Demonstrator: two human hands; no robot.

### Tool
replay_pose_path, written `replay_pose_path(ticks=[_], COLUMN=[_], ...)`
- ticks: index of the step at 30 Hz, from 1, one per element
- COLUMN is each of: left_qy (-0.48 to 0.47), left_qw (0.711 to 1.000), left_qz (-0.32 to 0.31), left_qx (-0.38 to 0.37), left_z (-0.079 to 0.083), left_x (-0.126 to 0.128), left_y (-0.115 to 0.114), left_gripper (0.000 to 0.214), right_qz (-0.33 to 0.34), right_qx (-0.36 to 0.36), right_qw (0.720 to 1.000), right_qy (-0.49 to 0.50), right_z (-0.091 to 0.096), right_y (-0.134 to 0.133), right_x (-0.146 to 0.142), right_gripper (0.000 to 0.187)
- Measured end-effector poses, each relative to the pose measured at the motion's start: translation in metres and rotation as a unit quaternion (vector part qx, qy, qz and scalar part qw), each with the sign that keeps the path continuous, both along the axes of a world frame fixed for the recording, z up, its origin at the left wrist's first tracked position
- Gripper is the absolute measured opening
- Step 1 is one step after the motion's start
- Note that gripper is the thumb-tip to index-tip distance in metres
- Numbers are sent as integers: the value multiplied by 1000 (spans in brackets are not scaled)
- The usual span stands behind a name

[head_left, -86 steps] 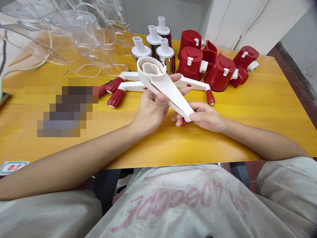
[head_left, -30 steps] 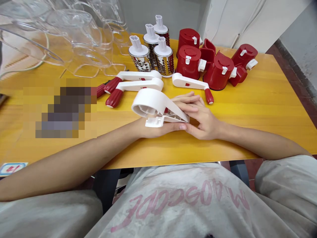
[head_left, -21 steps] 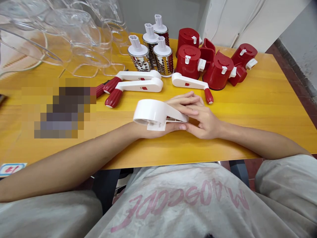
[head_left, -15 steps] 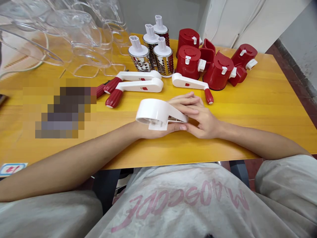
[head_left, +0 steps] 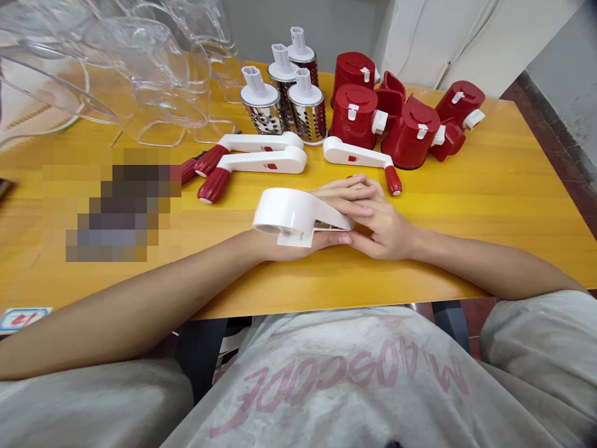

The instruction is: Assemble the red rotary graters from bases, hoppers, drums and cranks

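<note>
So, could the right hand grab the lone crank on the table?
Likely yes: nothing seems to stand between the right hand and the red handle of the lone crank, though that hand seems busy gripping the white piece.

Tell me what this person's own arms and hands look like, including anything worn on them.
Both the left hand and right hand are gloveless, with bare forearms and no watch or bracelet visible. A loose, pale grey cloth sleeve covers the upper right arm. The pale grey cloth shirt has pink lettering.
</note>
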State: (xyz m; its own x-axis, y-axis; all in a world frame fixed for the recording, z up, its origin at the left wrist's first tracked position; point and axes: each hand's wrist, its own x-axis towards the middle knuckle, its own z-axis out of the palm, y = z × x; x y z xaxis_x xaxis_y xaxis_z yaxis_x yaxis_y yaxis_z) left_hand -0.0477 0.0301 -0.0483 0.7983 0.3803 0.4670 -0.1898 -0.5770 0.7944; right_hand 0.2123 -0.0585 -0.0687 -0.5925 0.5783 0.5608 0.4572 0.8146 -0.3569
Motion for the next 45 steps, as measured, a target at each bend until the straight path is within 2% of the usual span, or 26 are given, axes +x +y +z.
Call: replay_pose_path(ticks=[4,9,13,17,20,23,25,28,33,35,38,45], left_qy=[-5,-40,-68,-70,-78,-86,-87,-83,-60,-64,-68,-60], left_qw=[1000,999,997,996,995,992,991,986,958,946,936,935], left_qz=[1,6,13,33,20,30,34,11,-19,-30,-35,-11], left_qx=[-8,-33,-41,-43,-65,-85,-95,-142,-278,-315,-343,-349], left_z=[0,5,8,5,2,1,2,6,8,7,6,11], left_x=[0,6,9,10,13,13,11,9,12,14,15,13], left_y=[-2,-16,-27,-24,-17,-15,-19,-26,-33,-34,-33,-34], left_gripper=[61,45,41,37,47,56,64,68,70,70,65,62], right_qz=[-11,-11,-29,-27,-20,-14,11,77,155,168,172,147], right_qx=[-4,40,90,112,46,-105,-219,-370,-525,-567,-589,-592], right_qw=[1000,999,995,993,996,984,957,884,744,705,685,670], right_qy=[-7,-6,-11,17,80,143,190,275,383,391,394,422], right_z=[-1,0,0,2,6,12,17,23,32,35,38,43], right_y=[1,1,1,1,-2,-7,-10,-13,-10,-9,-8,-10], right_x=[0,-1,-3,-6,-10,-17,-21,-27,-31,-30,-29,-32], right_gripper=[57,56,51,45,44,43,48,53,56,57,57,56])
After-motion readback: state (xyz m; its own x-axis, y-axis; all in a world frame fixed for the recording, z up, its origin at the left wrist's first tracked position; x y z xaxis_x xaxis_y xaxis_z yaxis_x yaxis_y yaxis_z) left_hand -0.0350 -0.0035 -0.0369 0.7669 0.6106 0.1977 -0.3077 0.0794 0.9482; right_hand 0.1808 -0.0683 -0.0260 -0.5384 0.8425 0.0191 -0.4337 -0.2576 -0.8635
